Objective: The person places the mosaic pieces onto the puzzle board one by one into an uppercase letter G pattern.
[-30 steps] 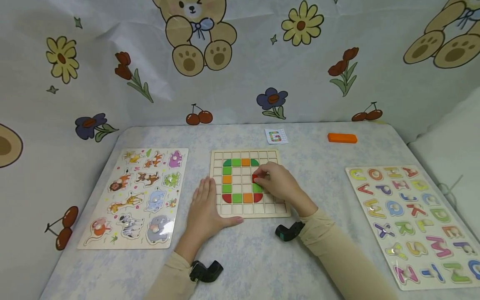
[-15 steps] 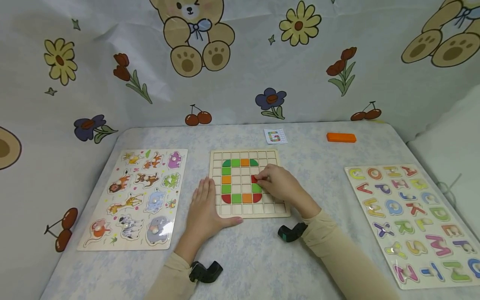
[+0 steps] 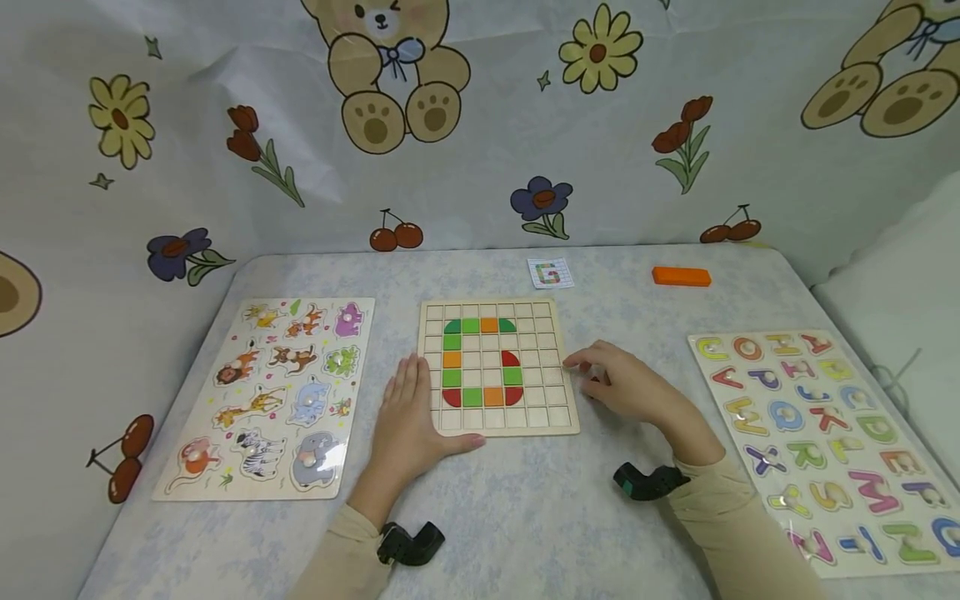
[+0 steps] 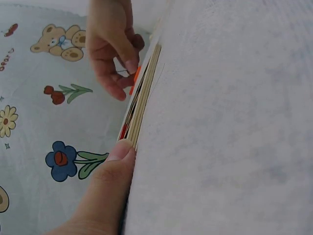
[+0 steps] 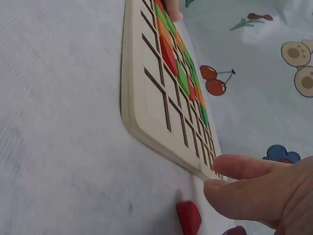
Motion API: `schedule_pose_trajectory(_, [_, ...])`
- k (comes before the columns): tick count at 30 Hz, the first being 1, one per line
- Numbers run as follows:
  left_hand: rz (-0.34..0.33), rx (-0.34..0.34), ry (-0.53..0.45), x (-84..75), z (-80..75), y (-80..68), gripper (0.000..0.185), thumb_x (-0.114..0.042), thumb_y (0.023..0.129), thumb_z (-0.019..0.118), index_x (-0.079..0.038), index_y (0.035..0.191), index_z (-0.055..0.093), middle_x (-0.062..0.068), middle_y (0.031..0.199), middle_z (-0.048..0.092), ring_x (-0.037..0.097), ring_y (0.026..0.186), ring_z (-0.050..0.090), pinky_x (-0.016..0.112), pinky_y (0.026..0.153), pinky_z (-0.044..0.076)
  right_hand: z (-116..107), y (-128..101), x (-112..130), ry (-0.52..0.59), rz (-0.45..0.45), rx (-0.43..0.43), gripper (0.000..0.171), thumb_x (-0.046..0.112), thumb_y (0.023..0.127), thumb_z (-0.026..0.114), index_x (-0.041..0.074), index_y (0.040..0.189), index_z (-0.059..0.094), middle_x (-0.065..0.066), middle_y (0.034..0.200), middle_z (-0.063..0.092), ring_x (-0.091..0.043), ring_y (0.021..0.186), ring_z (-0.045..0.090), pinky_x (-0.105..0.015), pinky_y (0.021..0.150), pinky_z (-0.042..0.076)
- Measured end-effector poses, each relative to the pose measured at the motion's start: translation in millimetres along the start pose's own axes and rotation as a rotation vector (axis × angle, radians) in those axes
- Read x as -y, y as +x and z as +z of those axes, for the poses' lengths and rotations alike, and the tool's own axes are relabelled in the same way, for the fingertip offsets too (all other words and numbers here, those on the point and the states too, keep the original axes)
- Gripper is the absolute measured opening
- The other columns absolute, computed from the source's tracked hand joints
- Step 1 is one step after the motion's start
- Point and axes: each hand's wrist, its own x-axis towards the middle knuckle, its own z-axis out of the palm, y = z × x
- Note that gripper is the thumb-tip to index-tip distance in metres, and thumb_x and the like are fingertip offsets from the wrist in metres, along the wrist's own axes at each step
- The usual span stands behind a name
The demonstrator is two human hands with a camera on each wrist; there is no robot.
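A wooden grid board [image 3: 540,421] lies mid-table, with coloured tiles forming a broken ring. Dark green rounded tiles mark its top corners; light green and orange squares run between. Red rounded tiles sit at the bottom corners, and another red rounded tile [image 3: 511,359] tops the right side. My left hand [image 3: 408,417] rests along the board's left edge, fingers straight, thumb at the front edge. Beside the right edge is my right hand [image 3: 626,383], fingers loosely bent. A loose red piece [image 5: 188,217] lies below its fingertips in the right wrist view, hidden from the head view.
Behind the board lies a small pattern card [image 3: 551,273], with an orange block [image 3: 681,277] to its right. An animal knob puzzle [image 3: 266,400] is at left and a letter puzzle [image 3: 825,450] at right. A printed cloth [image 3: 480,167] hangs behind the table.
My right hand has released the upper right red tile on the grid and moved right, past the board's edge. My left hand stays in place.
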Motion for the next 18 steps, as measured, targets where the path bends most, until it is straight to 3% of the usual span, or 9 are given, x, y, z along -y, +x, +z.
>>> schedule_pose_trajectory(2, [0.001,-0.003,-0.001,-0.1,-0.4,0.0,0.148,-0.084,0.057,0.073,0.000,0.158,0.006,0.016,0.168,0.003,0.030,0.156,-0.002,0.049,0.127,0.007,-5.3,-7.6,-7.2,-0.009,-0.007,0.018,0.034,0.000,0.090,0.067,0.009,0.123,0.067,-0.008,0.106,0.060,-0.016,0.080,0.051,-0.027,0.068,0.046])
schedule_pose_trajectory(10, [-0.004,0.003,0.002,-0.4,-1.9,-0.4,0.147,-0.082,0.058,0.075,0.000,0.158,0.005,0.016,0.168,0.003,0.030,0.156,-0.002,0.050,0.127,0.007,-8.0,-17.4,-23.6,-0.042,0.060,0.026,0.031,0.007,0.089,0.070,0.011,0.120,0.069,-0.004,0.112,0.063,-0.021,0.099,0.055,-0.040,0.087,0.050])
schedule_pose_trajectory(18, [-0.007,0.013,0.007,-1.6,-1.5,-0.5,0.147,-0.083,0.058,0.074,-0.001,0.158,0.004,0.015,0.168,0.002,0.029,0.156,-0.003,0.049,0.127,0.006,-1.2,-15.6,-26.4,0.029,0.114,-0.035,0.020,0.016,0.085,0.078,0.013,0.102,0.067,-0.004,0.099,0.063,-0.020,0.088,0.054,-0.032,0.075,0.046])
